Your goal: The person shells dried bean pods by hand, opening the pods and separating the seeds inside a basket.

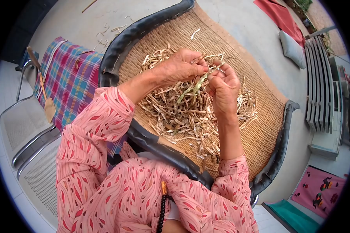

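Above a heap of dry, tan bean pods [182, 108], both hands meet over a large woven tray [256, 93] with a dark rim. My left hand [184, 66] is closed, its thumb and fingers pinching a pod. Close beside it on the right, my right hand [223, 79] is closed too, with thumb and fingers on pods. A greenish pod [192, 89] hangs between the hands, over the heap. One pale pod [195, 33] lies apart near the tray's far side.
At the left are a plaid cloth [72, 77], a wooden spatula [49, 110] and metal chairs [23, 120]. A grey cushion [291, 49], red cloth [280, 17] and stacked slats [319, 85] lie to the right. Several scattered pods [116, 29] are on the floor.
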The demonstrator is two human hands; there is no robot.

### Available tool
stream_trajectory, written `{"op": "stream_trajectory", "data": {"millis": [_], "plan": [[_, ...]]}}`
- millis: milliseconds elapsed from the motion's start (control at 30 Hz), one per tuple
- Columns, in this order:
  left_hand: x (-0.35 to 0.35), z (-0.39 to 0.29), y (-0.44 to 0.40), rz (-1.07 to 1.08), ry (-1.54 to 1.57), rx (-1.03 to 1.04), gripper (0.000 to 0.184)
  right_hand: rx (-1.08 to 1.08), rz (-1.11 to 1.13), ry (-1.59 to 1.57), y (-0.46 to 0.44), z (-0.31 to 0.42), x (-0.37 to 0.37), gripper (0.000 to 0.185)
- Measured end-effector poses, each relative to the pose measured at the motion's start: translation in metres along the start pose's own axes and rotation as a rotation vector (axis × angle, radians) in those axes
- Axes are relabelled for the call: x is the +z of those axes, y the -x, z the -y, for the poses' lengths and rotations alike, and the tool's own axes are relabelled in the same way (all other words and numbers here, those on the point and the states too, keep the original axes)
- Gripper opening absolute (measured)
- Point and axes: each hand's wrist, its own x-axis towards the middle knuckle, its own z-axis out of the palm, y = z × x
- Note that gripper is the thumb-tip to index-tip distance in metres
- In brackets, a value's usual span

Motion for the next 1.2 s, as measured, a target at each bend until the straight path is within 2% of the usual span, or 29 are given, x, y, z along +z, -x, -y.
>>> {"op": "stream_trajectory", "data": {"millis": [133,267,467,767,967,1200], "plan": [[0.001,0.008,-0.001,0.065,-0.100,0.128,0.015,-0.065,-0.032,0.078,0.002,0.005,0.005,0.039],[-0.005,0.009,-0.001,0.095,-0.172,0.163,0.013,-0.035,-0.010,0.059,0.001,0.002,0.000,0.037],[0.000,-0.004,0.004,0.084,0.078,-0.062,0.010,0.104,0.100,-0.206,-0.004,0.001,-0.014,0.035],[0.000,-0.008,0.003,0.048,0.206,-0.111,0.011,0.089,0.074,-0.215,-0.004,-0.001,-0.013,0.026],[0.003,0.002,0.000,0.023,-0.185,0.120,0.016,0.028,0.053,-0.075,0.000,-0.001,-0.005,0.024],[-0.004,0.005,0.000,0.100,-0.219,0.164,0.017,0.037,0.060,-0.040,0.001,0.002,-0.004,0.021]]}}
